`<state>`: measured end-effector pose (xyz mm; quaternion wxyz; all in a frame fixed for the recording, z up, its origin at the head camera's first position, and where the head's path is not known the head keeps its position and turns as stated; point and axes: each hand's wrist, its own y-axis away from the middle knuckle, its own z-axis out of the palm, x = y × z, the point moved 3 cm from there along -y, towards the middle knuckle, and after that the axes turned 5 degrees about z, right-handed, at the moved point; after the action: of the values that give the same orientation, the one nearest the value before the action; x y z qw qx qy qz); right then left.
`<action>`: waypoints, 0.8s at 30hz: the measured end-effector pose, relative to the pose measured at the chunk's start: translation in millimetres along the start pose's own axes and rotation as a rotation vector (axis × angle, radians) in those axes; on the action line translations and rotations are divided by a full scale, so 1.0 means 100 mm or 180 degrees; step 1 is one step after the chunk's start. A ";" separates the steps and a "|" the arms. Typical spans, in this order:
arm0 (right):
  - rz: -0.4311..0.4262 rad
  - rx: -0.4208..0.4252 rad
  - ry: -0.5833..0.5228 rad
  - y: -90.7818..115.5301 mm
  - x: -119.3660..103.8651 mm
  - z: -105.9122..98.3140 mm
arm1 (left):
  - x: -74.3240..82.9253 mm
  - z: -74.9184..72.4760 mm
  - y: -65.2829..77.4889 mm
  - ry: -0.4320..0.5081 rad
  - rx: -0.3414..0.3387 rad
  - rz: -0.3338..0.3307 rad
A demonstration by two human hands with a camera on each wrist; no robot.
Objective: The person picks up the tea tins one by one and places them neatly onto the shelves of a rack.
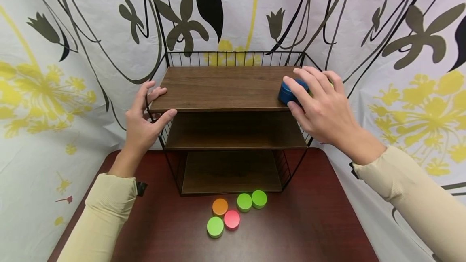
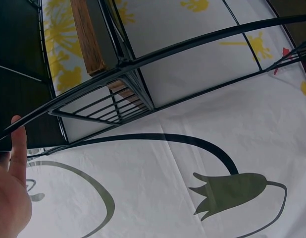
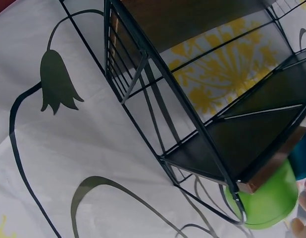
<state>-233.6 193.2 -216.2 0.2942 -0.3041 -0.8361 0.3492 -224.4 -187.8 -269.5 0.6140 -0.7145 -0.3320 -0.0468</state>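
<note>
My right hand (image 1: pixel 324 104) holds a small round blue container (image 1: pixel 285 94) near the right end of the rack's wooden top shelf (image 1: pixel 225 88), thumb at its front side and fingers over it. A lime-green round container (image 3: pixel 267 198) stands beside the blue one, mostly hidden by the hand in the head view. At the opposite end, my left hand (image 1: pixel 142 112) grips the top shelf's left front corner, its thumb on the front edge and other fingers around the black wire side. One finger of it lies along the wire frame (image 2: pixel 88 87) in the left wrist view.
The rack has a middle shelf (image 1: pixel 236 130) and a bottom shelf (image 1: pixel 233 171), standing on a dark red table (image 1: pixel 313 229). Before it lie an orange disc (image 1: pixel 220 207), a red disc (image 1: pixel 231 220) and several green discs (image 1: pixel 215 227). Flowered cloth (image 1: pixel 43 104) surrounds the table.
</note>
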 end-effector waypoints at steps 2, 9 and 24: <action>-0.0057 0.0084 0.0006 0.01 -0.03 -0.05 | -0.01 0.00 0.00 0.0001 -0.0008 0.0007; -0.0117 0.0141 -0.0083 0.06 -0.10 -0.13 | -0.03 0.01 -0.01 0.0029 -0.0015 0.0018; -0.0187 0.0025 -0.0288 0.25 -0.31 -0.13 | 0.02 0.00 -0.01 0.0054 -0.0023 0.0013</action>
<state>-196.9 191.3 -236.2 0.2674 -0.2621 -0.8557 0.3571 -223.7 -186.9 -268.2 0.6143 -0.7170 -0.3252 -0.0528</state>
